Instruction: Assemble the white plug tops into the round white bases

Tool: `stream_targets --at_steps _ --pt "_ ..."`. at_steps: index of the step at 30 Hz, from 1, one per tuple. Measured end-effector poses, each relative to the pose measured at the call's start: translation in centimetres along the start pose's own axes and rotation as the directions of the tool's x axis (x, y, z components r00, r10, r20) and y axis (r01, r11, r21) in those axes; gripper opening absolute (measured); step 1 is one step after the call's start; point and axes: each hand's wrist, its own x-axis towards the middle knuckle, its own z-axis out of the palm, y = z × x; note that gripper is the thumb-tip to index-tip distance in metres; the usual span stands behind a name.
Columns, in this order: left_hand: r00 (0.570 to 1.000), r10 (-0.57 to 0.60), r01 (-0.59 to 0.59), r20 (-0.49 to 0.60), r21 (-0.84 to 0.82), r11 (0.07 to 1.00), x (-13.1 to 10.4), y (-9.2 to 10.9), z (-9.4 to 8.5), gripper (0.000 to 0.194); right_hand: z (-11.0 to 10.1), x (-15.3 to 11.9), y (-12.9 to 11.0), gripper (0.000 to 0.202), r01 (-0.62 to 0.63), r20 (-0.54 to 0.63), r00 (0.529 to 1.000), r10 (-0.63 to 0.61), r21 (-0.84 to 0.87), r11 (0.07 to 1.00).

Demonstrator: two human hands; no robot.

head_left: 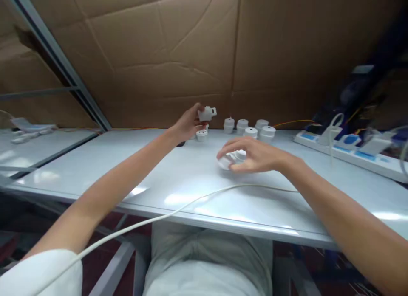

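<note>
My left hand (191, 122) is raised near the back of the table, its fingers closed on a small white plug-like block (207, 113) with a squared, slotted end pointing right. Below that hand stands a white round piece (202, 135) with small dark holes in its top. At mid-table, my right hand (253, 155) curls its fingers and thumb around a white round piece (226, 162) tilted on its side. A second white round piece (240, 155) shows partly under the fingers. Behind the right hand stand several white cylindrical pieces (267, 133).
A white power strip (357, 153) with plugs and blue sockets lies at the right. One white cable (191, 202) crosses the front of the table (105, 164). Cardboard (165, 66) walls the back, and a metal frame post (60, 58) rises at the left.
</note>
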Motion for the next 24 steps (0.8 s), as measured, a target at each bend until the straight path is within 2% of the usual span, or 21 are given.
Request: stream_targets --at_steps 2,4,7,9,11,13,15,17,20,22,24 --pt "0.998 0.021 -0.023 0.054 0.048 0.999 0.1 -0.7 -0.5 0.017 0.1 -0.2 0.1 0.037 -0.035 0.089 0.995 0.035 0.000 0.999" --pt "0.997 0.043 -0.054 0.072 0.159 0.986 0.3 -1.6 -0.3 0.024 0.2 -0.3 0.1 0.042 -0.073 0.130 0.989 0.073 -0.006 0.997" --pt "0.991 0.120 -0.132 0.056 0.441 0.888 1.2 -2.6 0.6 0.032 0.0 -0.3 0.3 0.046 -0.109 0.120 0.987 0.107 0.008 0.994" --pt "0.976 0.200 -0.208 0.092 0.679 0.704 2.2 -3.0 1.6 0.036 -0.3 -0.2 0.9 0.035 -0.117 0.025 0.993 0.117 0.004 0.993" --pt "0.968 0.202 -0.224 0.146 0.864 0.450 3.5 -3.1 2.7 0.037 -0.5 0.0 2.0 0.026 -0.146 -0.142 0.980 0.139 -0.038 0.989" --pt "0.979 0.120 -0.188 0.163 0.952 0.242 4.7 -3.3 3.6 0.041 -0.6 0.1 3.6 0.025 -0.206 -0.323 0.933 0.157 -0.123 0.971" --pt "0.986 0.055 -0.162 0.156 0.980 0.119 5.8 -3.5 4.2 0.046 -0.6 -0.1 5.4 0.031 -0.318 -0.457 0.870 0.185 -0.234 0.919" --pt "0.988 0.035 -0.152 0.150 0.987 0.059 6.5 -3.6 4.5 0.049 -0.5 -0.5 7.0 0.042 -0.458 -0.517 0.819 0.249 -0.328 0.826" --pt "0.988 0.021 -0.152 0.151 0.988 0.019 6.9 -3.6 4.6 0.053 -0.2 -1.0 8.5 0.049 -0.555 -0.463 0.810 0.360 -0.407 0.725" --pt "0.987 0.063 -0.151 0.150 0.988 0.015 6.6 -3.3 4.8 0.058 0.1 -1.1 9.0 0.048 -0.546 -0.415 0.825 0.383 -0.413 0.729" --pt "0.971 0.159 -0.191 0.180 0.980 0.055 5.8 -2.7 5.2 0.056 0.4 -0.9 9.5 0.050 -0.542 -0.430 0.817 0.384 -0.348 0.765"
